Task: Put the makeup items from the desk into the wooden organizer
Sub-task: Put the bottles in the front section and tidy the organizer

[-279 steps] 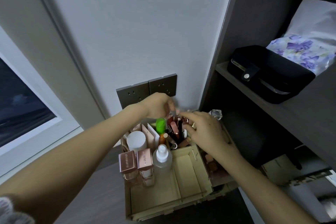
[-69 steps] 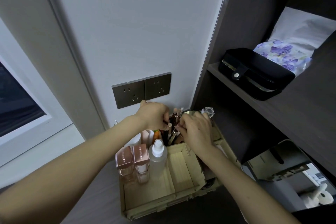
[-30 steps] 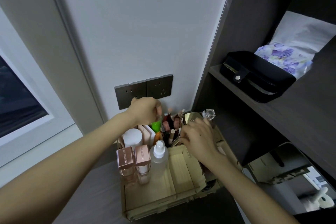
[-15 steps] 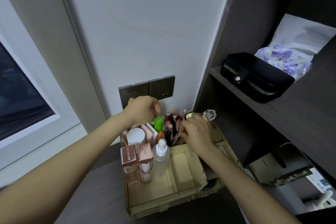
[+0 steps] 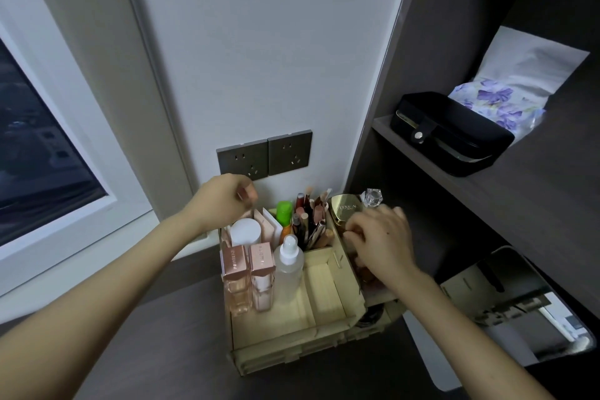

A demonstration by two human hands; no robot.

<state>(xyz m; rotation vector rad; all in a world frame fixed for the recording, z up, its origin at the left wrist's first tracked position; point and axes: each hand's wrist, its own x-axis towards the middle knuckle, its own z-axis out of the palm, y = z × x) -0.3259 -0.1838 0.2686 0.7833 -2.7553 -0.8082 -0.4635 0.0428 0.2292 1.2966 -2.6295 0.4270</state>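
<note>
The wooden organizer [image 5: 328,328] stands on the dark desk [image 5: 156,354] against the wall. Its left side holds two pink-capped bottles [image 5: 248,273], a clear spray bottle [image 5: 288,266], a white jar [image 5: 245,231] and a green-capped tube [image 5: 284,212]. Several lipsticks and pencils [image 5: 308,217] stand in the back middle compartment. A gold compact [image 5: 347,208] and a crystal-topped bottle [image 5: 371,196] sit at the back right. My left hand [image 5: 227,200] hovers above the back left corner, fingers curled, nothing visible in it. My right hand [image 5: 381,237] reaches into the right compartment with bent fingers; what is under it is hidden.
Two dark wall sockets [image 5: 264,156] sit just behind the organizer. A dark shelf on the right carries a black case [image 5: 451,133] and a floral pouch [image 5: 500,101]. A mirror [image 5: 519,302] leans at the lower right. A window [image 5: 39,156] is on the left.
Both hands have left the pencil compartment. My left hand rose and drew back to the left; my right hand moved right, over the right compartment below the gold compact.
</note>
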